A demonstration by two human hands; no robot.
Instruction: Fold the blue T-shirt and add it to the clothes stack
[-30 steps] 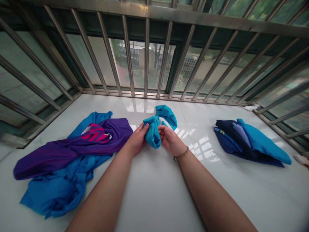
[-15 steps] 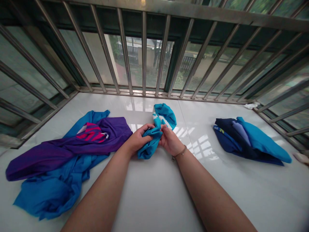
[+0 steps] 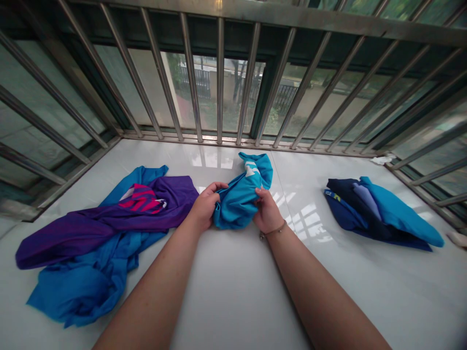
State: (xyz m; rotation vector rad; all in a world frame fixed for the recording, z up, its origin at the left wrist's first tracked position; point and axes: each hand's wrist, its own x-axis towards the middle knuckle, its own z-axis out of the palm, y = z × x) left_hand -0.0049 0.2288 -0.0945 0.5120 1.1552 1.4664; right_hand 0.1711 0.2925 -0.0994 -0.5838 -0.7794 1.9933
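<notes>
**Teal cloth gripped at frame centre**

The white worktop (image 3: 233, 291) is spread with a purple-and-blue heap (image 3: 95, 238) at left and a folded pile (image 3: 379, 214) at right. The teal cloth (image 3: 241, 199), mid-frame, is pinched between left hand (image 3: 204, 206) and right hand (image 3: 267, 211).

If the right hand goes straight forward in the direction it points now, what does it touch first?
The right hand points away from the person and already grips the turquoise cloth, so that comes first. Beyond it lies bare white ledge, then probably the window bars; depth is hard to judge.
</notes>
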